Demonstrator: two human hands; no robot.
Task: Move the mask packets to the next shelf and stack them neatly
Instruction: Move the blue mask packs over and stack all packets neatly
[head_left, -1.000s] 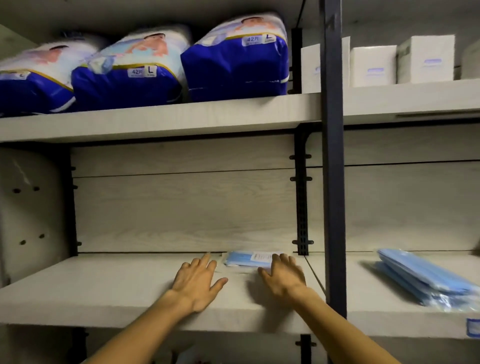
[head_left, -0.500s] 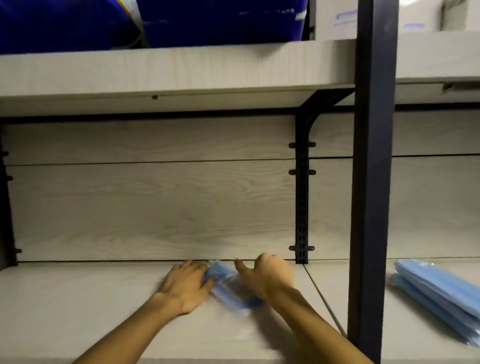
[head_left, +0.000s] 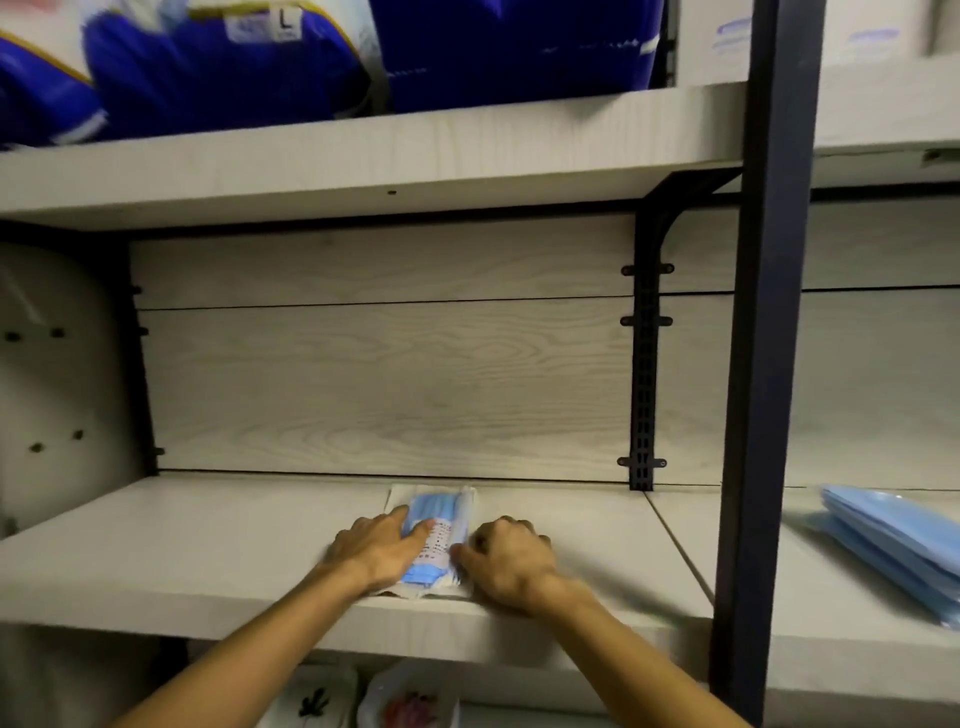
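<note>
A clear packet of blue masks lies lengthwise on the pale wooden shelf, its near end at the front edge. My left hand rests flat on the packet's left side with fingers over it. My right hand is curled against the packet's right edge, thumb and fingers pinching it. A stack of blue mask packets lies on the neighbouring shelf to the right, past the dark upright post.
Blue and white diaper packs fill the shelf above, with white boxes beside them. A black bracket rail runs down the back panel. Below the shelf edge, small packaged items show.
The packet, lying sideways near the back a second ago, has been turned lengthwise and pulled toward the front edge. Both hands closed in on it from flat on the shelf.
</note>
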